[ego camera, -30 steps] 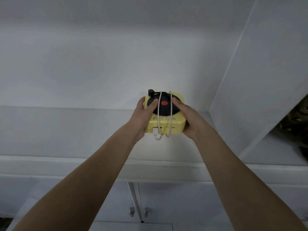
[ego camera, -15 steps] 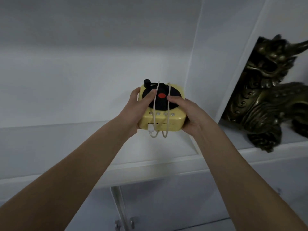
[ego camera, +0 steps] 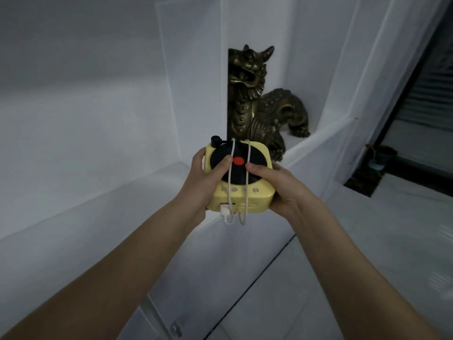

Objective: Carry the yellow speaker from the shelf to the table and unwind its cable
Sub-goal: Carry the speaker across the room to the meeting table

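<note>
The yellow speaker (ego camera: 241, 186), its white cable (ego camera: 247, 182) wound twice around it, sits in the air between my left hand (ego camera: 204, 182) and right hand (ego camera: 277, 186), both clasped on its sides, thumbs on top, before a white shelf (ego camera: 110, 204) and bronze lion (ego camera: 259, 104).

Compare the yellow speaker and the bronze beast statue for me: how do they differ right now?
The yellow speaker is held in the air between the left hand and right hand; the bronze statue stands on the white shelf. The speaker is a smooth, rounded box, the statue ornate and dark. A white cable wraps the speaker; nothing wraps the statue.
</note>
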A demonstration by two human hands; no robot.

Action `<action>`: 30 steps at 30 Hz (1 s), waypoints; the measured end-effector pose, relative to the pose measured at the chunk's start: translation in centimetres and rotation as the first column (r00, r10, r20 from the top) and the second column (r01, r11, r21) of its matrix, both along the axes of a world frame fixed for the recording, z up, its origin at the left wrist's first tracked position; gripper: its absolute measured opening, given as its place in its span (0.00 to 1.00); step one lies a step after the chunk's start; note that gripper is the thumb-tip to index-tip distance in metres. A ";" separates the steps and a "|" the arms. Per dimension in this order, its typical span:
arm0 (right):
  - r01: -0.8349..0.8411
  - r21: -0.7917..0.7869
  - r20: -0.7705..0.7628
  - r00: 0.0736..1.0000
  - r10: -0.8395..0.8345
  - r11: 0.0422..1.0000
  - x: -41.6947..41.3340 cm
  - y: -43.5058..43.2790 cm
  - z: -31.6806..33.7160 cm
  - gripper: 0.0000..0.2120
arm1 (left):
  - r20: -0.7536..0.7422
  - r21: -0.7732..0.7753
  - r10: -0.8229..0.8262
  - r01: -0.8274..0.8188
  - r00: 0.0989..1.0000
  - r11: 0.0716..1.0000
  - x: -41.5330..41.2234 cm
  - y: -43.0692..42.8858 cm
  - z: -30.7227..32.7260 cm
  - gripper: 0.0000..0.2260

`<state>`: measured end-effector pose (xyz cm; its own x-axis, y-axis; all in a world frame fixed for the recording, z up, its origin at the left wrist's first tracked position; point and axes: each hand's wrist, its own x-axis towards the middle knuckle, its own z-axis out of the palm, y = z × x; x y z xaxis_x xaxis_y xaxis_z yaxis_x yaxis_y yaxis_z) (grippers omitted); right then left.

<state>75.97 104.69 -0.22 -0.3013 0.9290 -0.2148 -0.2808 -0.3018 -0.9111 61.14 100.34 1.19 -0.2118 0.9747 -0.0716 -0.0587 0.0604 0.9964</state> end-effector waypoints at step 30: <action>0.812 -0.131 0.100 0.581 -0.808 0.568 47.3 0.1 -5.7 0.27 | -0.018 -0.199 -0.781 0.763 0.624 0.615 50.1 13.7 -6.5 0.27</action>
